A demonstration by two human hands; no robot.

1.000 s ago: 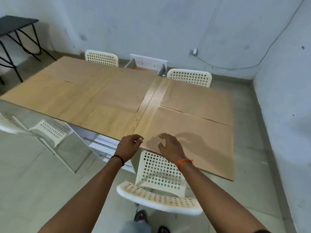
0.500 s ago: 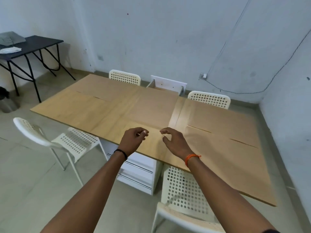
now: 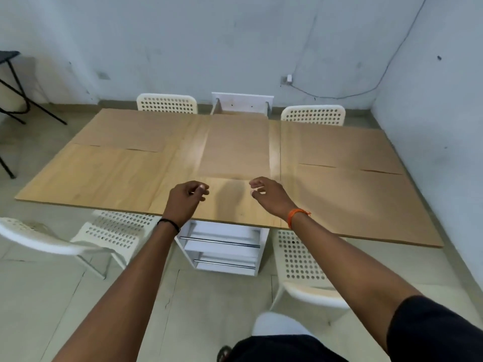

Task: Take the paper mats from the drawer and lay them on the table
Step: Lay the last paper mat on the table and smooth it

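Note:
Several brown paper mats lie flat on the wooden table (image 3: 104,176): one at the far left (image 3: 125,131), one in the middle (image 3: 235,147), and two on the right half (image 3: 334,145) (image 3: 352,202). My left hand (image 3: 187,198) and my right hand (image 3: 269,195) hover apart over the bare wood at the middle of the near edge. Their fingers are loosely curled and hold nothing. A white drawer (image 3: 241,103) stands pulled out beyond the table's far edge; its inside is hidden.
White perforated chairs stand at the far left (image 3: 167,103), far right (image 3: 313,114), near left (image 3: 78,239) and near right (image 3: 300,265). A white drawer unit (image 3: 222,249) with metal handles sits under the near edge. A black folding table (image 3: 10,82) is at the left wall.
My view has shifted left along the table, from the right half to its middle. Both hands left the near right mat's corner, now hover over bare wood and have spread apart.

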